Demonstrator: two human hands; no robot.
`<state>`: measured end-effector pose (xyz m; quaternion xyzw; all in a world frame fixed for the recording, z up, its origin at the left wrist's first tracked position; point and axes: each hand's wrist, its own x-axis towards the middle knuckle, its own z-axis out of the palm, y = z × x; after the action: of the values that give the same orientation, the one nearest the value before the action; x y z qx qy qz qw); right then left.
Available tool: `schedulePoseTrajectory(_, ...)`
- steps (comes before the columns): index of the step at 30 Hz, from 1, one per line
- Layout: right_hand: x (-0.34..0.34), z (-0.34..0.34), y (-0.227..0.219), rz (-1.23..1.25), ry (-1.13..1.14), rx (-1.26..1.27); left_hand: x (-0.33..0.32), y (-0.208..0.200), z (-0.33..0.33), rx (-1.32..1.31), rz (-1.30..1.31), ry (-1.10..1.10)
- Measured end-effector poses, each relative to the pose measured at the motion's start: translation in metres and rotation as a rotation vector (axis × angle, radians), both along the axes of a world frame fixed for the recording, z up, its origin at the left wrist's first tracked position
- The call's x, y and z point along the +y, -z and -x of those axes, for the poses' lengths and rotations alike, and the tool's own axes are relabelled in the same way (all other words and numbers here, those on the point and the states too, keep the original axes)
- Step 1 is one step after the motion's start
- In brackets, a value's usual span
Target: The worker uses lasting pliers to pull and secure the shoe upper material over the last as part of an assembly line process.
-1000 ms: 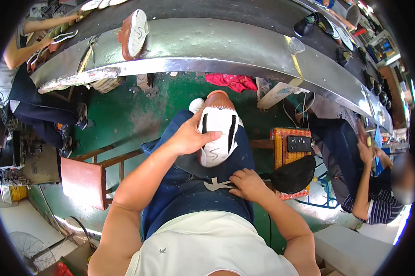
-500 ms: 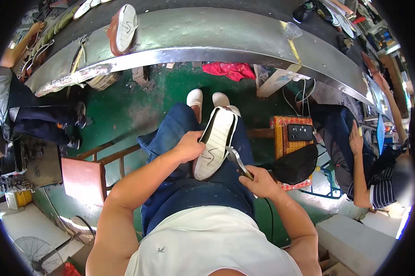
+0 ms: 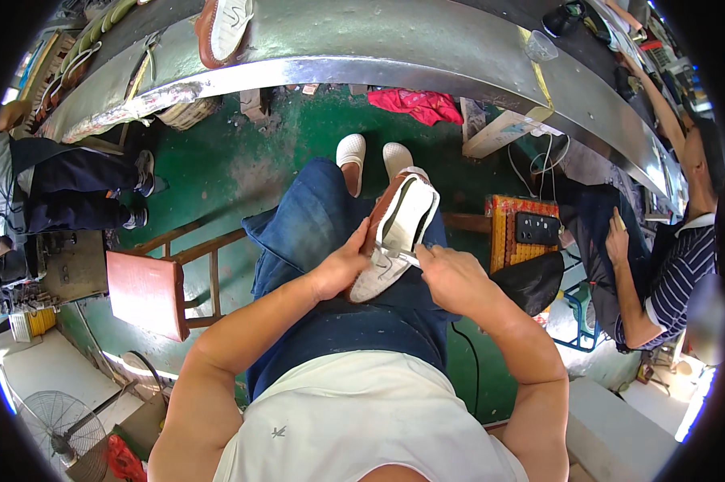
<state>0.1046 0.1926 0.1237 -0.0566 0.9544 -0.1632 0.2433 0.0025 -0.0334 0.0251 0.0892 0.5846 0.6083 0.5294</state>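
A shoe (image 3: 400,228) with brown sides and a white upper lies slantwise on my lap, its toe toward me. My left hand (image 3: 342,269) grips it by the left side near the toe, fingers partly hidden behind it. My right hand (image 3: 452,277) is closed round a shiny metal hand tool (image 3: 404,256). The tool's head lies across the front of the upper, over the dark lacing marks; its handle is hidden in my fist, so its exact kind does not show.
A metal-edged workbench (image 3: 322,68) runs across the far side, bearing another brown-and-white shoe (image 3: 224,32) and a clear plastic cup (image 3: 541,48). A wooden stool (image 3: 145,293) stands at left. Right of me, a phone (image 3: 537,228) rests on a patterned seat (image 3: 503,233). People work on both sides.
The shoe has turned so its brown left side shows more. My right hand has moved up and inward, bringing the tool from the shoe's right edge across its front.
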Motion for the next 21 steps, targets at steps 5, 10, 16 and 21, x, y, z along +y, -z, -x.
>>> schedulePoseTrajectory(5, -0.028, -0.026, 0.030, 0.132, 0.060, 0.044, 0.024, 0.024, -0.012, 0.048, 0.197, -0.377)
schedulePoseTrajectory(10, -0.011, -0.017, 0.014, 0.165, 0.076, 0.176, 0.027, 0.015, -0.010, 0.603, 0.426, -0.187)
schedulePoseTrajectory(16, -0.017, -0.014, 0.022, 0.086, 0.183, 0.242, 0.020, 0.031, -0.008, 0.978, 0.216, -0.173)
schedulePoseTrajectory(21, -0.010, -0.026, 0.045, 0.259, 0.369, 0.092, 0.018, 0.023, -0.006, 1.096, 0.121, -0.038)
